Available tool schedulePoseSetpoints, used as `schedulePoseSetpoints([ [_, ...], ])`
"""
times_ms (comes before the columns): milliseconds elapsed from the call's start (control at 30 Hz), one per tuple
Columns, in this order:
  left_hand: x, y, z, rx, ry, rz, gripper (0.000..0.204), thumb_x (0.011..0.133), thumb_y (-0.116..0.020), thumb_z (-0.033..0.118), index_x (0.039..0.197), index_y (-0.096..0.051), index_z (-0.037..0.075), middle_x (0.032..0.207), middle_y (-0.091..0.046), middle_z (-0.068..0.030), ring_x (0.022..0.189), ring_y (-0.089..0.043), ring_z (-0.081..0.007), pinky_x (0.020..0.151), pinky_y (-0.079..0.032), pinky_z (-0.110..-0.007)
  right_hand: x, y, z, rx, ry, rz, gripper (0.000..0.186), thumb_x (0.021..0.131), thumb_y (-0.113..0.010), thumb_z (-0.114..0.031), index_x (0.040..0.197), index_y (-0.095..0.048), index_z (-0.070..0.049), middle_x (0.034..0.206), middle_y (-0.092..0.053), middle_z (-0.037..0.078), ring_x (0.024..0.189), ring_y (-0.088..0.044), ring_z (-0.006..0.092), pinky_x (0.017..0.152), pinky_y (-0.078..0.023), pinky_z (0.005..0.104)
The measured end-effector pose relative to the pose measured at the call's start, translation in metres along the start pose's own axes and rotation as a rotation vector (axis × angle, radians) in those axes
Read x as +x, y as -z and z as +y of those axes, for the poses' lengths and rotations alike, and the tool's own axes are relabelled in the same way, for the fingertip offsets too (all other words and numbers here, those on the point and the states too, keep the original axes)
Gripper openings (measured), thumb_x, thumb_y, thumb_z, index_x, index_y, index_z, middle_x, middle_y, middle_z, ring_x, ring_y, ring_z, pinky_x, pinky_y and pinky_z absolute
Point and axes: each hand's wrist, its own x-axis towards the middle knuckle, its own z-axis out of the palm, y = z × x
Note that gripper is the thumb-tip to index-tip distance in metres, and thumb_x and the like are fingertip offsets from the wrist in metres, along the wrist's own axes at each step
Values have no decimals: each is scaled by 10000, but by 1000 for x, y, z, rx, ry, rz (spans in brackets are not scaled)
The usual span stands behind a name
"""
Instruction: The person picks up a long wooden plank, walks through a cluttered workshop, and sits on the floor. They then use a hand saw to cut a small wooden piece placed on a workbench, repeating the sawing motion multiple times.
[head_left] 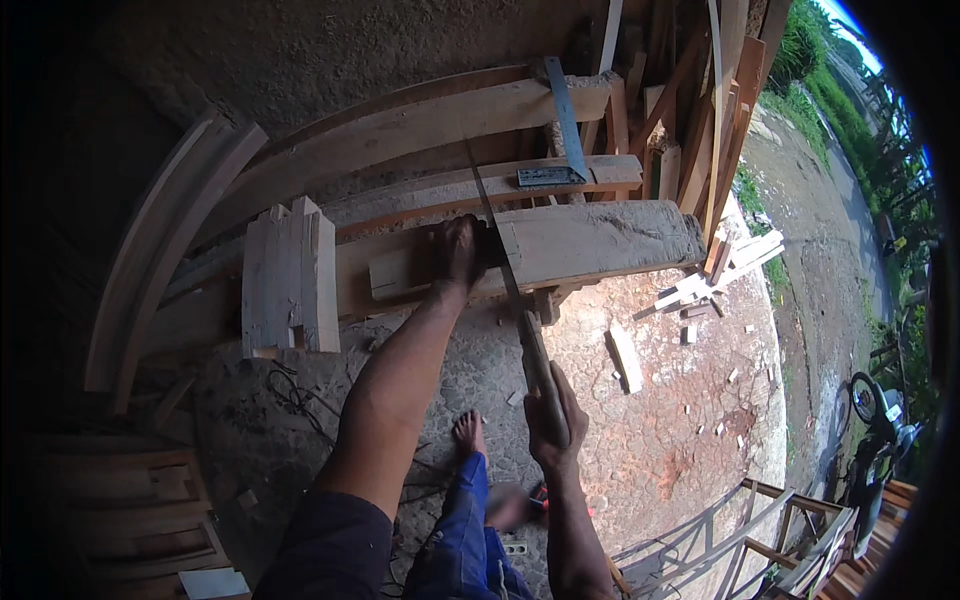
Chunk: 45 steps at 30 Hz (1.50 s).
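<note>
My right hand is closed around the wooden handle of a handsaw. The long narrow blade of the handsaw slants away up and left, lying across a pale wooden board. Just left of the blade, my left hand grips the same board, its fingers bent and partly in shadow. Pencil-like lines show on the board near the cut and farther left. Beyond it, a metal try square rests across two long timbers.
A block of notched wood pieces stands at left, beside leaning grooved planks. Timber lengths lean at the back right. Offcuts and a cable lie on the floor. A motorcycle stands outside at right.
</note>
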Motion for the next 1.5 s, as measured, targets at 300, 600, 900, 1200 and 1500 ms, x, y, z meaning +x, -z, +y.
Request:
schedulePoseSetpoints([
  [300, 13, -22, -8, 59, 107, -7, 127, 788, -545, 90, 902, -591, 60, 957, -655, -150, 966, -600, -362, 848, -453, -520, -111, 60, 36, -170, 114, 8, 545, 835, -747, -116, 1331, -559, 10, 988, -707, 154, 790, -706, 218, 675, -549, 328],
  [600, 11, -8, -14, -30, 43, -76, 256, 928, -571, 318, 1068, -564, 103, 1046, -666, -144, 1018, -599, -376, 884, -422, -527, -81, 47, 18, -252, -83, 248, 535, 857, -732, -88, 1341, -544, 36, 1103, -683, 161, 770, -683, 208, 649, -537, 317],
  [900, -6, 57, -25, 190, -282, -390, 1027, 679, -838, 507, 1470, -339, 83, 1403, -443, -236, 1292, -437, -419, 1068, -365, -541, -50, 94, -48, 157, -10, 19, 642, 831, -782, -127, 1411, -520, -49, 1055, -717, 130, 852, -714, 171, 730, -543, 300],
  [1200, 21, 25, -63, 278, -222, -650, 659, 756, -682, 267, 1276, -496, -92, 1253, -572, -301, 1167, -566, -420, 1032, -450, -454, -60, 89, -86, 215, -42, 23, 647, 840, -776, -138, 1425, -508, -76, 1050, -726, 121, 857, -723, 182, 758, -556, 302],
  [1500, -9, 20, -43, 378, -306, -323, 631, 765, -619, 196, 1301, -475, -106, 1222, -567, -271, 1148, -560, -413, 1034, -423, -517, -55, 102, -97, 199, -87, 22, 648, 835, -781, -110, 1420, -508, -56, 1084, -715, 122, 898, -689, 138, 791, -536, 290],
])
